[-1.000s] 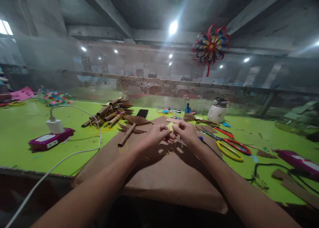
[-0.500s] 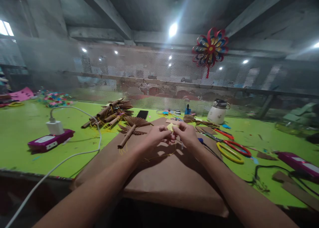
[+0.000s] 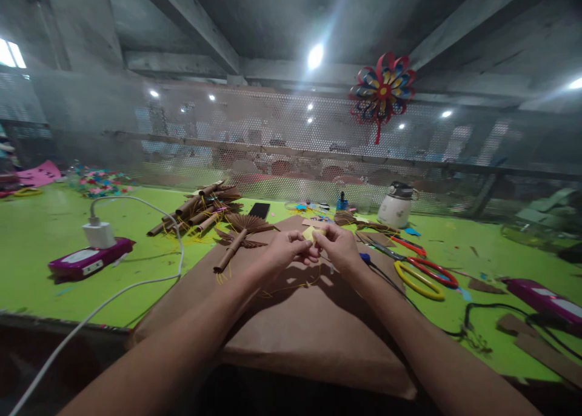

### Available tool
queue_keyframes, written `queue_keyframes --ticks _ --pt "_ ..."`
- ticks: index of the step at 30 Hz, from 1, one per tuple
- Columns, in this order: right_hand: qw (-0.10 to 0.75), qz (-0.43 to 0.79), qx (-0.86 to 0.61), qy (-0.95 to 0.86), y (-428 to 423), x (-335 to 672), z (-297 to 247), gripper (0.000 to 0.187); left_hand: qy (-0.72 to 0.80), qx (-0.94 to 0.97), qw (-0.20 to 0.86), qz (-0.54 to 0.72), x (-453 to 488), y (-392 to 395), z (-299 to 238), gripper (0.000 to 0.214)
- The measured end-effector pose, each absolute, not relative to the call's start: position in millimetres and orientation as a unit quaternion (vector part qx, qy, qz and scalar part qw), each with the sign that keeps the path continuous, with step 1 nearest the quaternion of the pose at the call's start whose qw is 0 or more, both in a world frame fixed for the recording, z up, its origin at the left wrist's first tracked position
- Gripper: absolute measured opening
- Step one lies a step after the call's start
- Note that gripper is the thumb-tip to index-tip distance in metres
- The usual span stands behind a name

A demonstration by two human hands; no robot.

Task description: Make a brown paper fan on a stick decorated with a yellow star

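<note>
Between the fingertips of both hands is a small pale yellow piece of paper (image 3: 311, 232), partly hidden by the fingers. My left hand (image 3: 291, 248) pinches it from the left, and my right hand (image 3: 337, 246) grips its right side with thumb and forefinger. Both hands hover over a sheet of brown paper (image 3: 313, 331) that covers the table's front middle. A thin yellow string (image 3: 313, 281) trails below the hands. Left of them lies a brown paper roll with a pleated fan (image 3: 237, 246), yellow threads hanging from its end.
A pile of brown paper rolls (image 3: 195, 210) and a black phone (image 3: 259, 210) lie behind left. Yellow-handled scissors (image 3: 419, 280) and red-handled scissors (image 3: 434, 271) rest at right, near a white kettle (image 3: 394, 207). Purple power strips (image 3: 91, 258) flank the workspace, with cables across the green tabletop (image 3: 150, 295).
Both hands keep their hold on the yellow paper, with only slight finger shifts. The surrounding things stay where they were.
</note>
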State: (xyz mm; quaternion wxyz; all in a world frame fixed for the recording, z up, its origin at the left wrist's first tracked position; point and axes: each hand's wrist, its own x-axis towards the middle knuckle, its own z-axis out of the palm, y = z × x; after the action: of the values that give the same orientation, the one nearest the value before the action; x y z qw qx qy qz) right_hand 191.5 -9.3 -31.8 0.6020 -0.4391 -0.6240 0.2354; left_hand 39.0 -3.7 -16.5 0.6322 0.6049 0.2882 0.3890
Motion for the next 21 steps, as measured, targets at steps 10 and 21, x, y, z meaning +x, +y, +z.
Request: queue_keyframes --ticks 10,21 --pt "0.616 0.317 -0.403 -0.598 -17.6 191.0 -23.2 0.028 0.261 0.563 0.699 0.356 35.5 -2.8 -15.2 0.013" --pt "0.613 0.309 -0.419 -0.595 -12.8 189.6 -30.2 0.024 0.294 0.597 0.65 0.367 36.9 -0.3 -15.8 0.011"
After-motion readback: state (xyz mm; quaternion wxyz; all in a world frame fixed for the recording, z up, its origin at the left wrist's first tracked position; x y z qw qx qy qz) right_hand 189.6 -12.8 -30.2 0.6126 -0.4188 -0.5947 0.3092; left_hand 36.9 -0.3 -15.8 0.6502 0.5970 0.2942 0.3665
